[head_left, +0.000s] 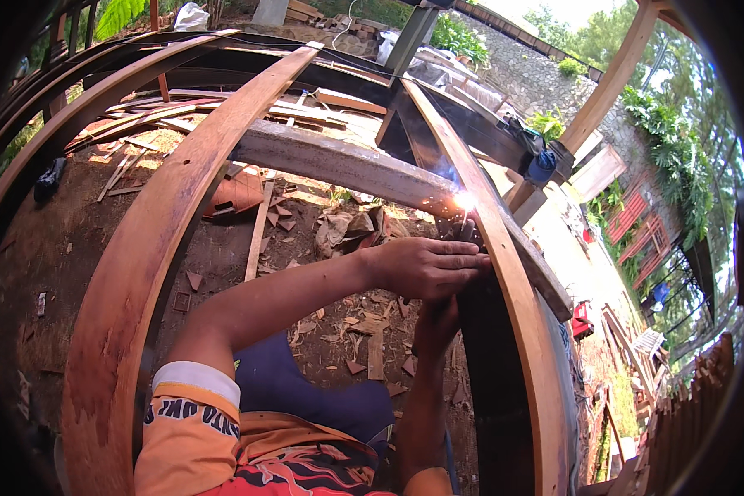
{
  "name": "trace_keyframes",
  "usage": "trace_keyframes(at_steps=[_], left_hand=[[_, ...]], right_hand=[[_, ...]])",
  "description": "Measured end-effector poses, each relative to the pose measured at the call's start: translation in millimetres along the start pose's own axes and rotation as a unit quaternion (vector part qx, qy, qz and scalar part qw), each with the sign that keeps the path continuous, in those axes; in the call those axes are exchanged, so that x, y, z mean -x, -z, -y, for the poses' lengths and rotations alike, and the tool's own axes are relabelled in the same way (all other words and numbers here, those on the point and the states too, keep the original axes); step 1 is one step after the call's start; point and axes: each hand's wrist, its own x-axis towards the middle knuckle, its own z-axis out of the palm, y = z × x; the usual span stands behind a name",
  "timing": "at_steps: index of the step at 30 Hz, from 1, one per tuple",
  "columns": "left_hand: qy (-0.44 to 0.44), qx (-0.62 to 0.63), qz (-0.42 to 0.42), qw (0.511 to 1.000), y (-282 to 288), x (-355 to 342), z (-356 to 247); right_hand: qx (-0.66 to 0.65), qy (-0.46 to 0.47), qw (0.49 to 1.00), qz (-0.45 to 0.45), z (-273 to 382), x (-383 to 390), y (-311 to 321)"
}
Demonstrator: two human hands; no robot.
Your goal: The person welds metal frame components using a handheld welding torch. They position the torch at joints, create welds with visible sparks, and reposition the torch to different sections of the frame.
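A bright welding arc (465, 201) throws sparks where a grey metal crossbar (347, 169) meets the curved wooden beam (504, 256) on the right. Just under the arc sticks up the dark tip of a welding electrode holder (466, 231). My left hand (430, 266) reaches across from the left, its fingers pressed together around the holder below the tip. Directly beneath, my right hand (436, 326) is closed in shadow beside the dark side of the frame. My left hand and the shadow hide what its fingers grip.
Another curved wooden beam (161, 215) rises at my left, joined to the crossbar. On the dirt ground lie wood scraps, broken tiles and stacked planks (306, 112). A dark post (409, 50) stands behind; a red box-shaped thing (583, 320) lies beyond the right beam.
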Motion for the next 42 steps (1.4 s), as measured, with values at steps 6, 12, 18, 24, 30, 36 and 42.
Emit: trace_keyframes(at_steps=[6, 12, 18, 24, 30, 36, 42], left_hand=[[-0.008, -0.016, 0.006, 1.0, -1, 5, -8], [0.002, -0.019, 0.045, 0.999, 6, 4, -3], [0.01, -0.01, 0.027, 1.0, 2, 5, -2], [-0.008, -0.02, 0.009, 1.0, -4, 4, 2], [-0.006, -0.017, -0.003, 1.0, -5, 4, 2], [0.004, -0.005, 0.001, 1.0, -8, 6, 1], [-0.005, -0.003, 0.015, 1.0, -9, 7, 3]], right_hand=[[-0.121, -0.128, 0.983, 0.058, 5, 6, 14], [-0.036, -0.07, 0.997, 0.023, 29, -8, 14], [-0.028, -0.093, 0.995, 0.035, 34, -9, 13], [0.01, -0.082, 0.996, 0.025, 13, -6, 10], [0.002, -0.085, 0.996, 0.024, 15, -9, 10], [0.03, -0.083, 0.996, 0.021, 4, -8, 8], [0.022, -0.078, 0.997, 0.016, 9, -9, 7]])
